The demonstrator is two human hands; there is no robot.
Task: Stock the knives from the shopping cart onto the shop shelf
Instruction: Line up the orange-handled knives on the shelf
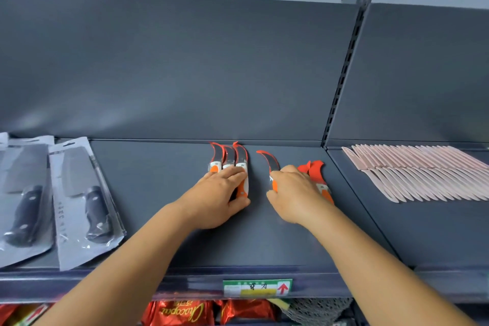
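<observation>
Dark grey metal shop shelf (164, 219) w/ matching back panel (185, 66); slotted upright (344, 71) splits it from the next bay. Pale grey wall above. Three curved knives with orange-and-white handles and red blade guards (229, 160) lie side by side near the back edge. Left hand (221, 197) rests on their handles, fingers straight over them, thumb at the butt end of the rightmost one. Right hand (292, 193) curls round the handle of a fourth curved knife (268, 160); two more red-guarded knives (316, 173) lie touching its far side. Left: bagged black-handled cleavers (84, 193). Right bay: row of pale pink sheathed knives (418, 169). Green price label (258, 288) on shelf lip; red snack packs (182, 312) below.
</observation>
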